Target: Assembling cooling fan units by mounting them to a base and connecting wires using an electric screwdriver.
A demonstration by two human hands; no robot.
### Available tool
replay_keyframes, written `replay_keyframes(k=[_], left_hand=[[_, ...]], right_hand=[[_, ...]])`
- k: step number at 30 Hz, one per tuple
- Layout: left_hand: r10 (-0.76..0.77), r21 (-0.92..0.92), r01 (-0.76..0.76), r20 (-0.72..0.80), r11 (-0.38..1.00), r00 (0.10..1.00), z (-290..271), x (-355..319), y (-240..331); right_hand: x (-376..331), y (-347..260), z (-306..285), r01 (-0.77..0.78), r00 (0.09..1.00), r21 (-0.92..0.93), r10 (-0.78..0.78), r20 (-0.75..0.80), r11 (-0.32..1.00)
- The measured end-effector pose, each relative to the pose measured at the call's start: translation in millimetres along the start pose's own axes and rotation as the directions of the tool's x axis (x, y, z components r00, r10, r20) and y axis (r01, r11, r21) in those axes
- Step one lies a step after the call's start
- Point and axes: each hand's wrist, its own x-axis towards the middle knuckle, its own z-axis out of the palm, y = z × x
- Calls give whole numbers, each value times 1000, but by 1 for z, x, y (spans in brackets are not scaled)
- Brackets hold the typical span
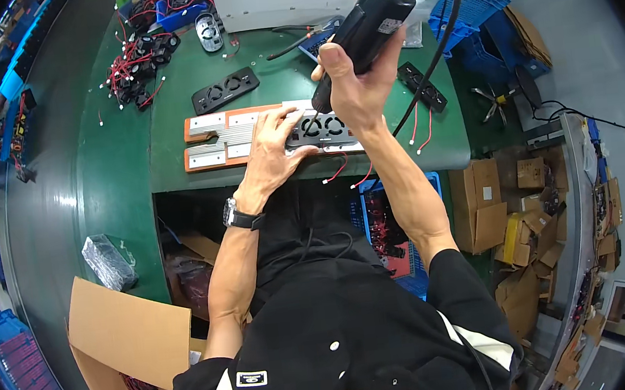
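My right hand is wrapped around a black corded electric screwdriver, tilted with its bit down at a black fan panel. That panel has two round fan openings and sits at the right part of an orange-edged metal fixture. At the panel's left end my left hand grips it, fingers along the far side and thumb on the near side. The bit's tip reaches the panel near the left fan opening; the exact screw spot is too small to make out. Red wires hang from the panel's near edge.
Behind the fixture lies another black panel, with a silver panel farther back. Small fans with red wires are heaped at the far left. Right of my hand is a wired black panel. The screwdriver's cord loops down the right side.
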Motion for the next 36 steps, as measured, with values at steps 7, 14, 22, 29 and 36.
replay_keyframes(k=[7, 14, 22, 29, 36], left_hand=[[17, -55, -16, 29, 998, 999, 5, 3, -7], [37, -65, -36, 6, 997, 999, 7, 3, -11], [10, -73, -10, -2, 997, 1000, 9, 1, -15], [-1, -86, 0, -13, 996, 1000, 8, -1, -9], [19, -65, -19, -2, 998, 1000, 7, 0, -13]], right_hand=[[-4, 5, -1, -6, 1000, 1, 6, 5, 1000], [-5, 6, 2, 63, 992, -61, -56, 110, 996], [-11, 15, 9, 164, 961, -38, -151, 232, 986], [-14, 15, 2, 70, 968, -19, -64, 242, 997], [-13, 14, 12, -14, 989, 11, 13, 147, 1000]])
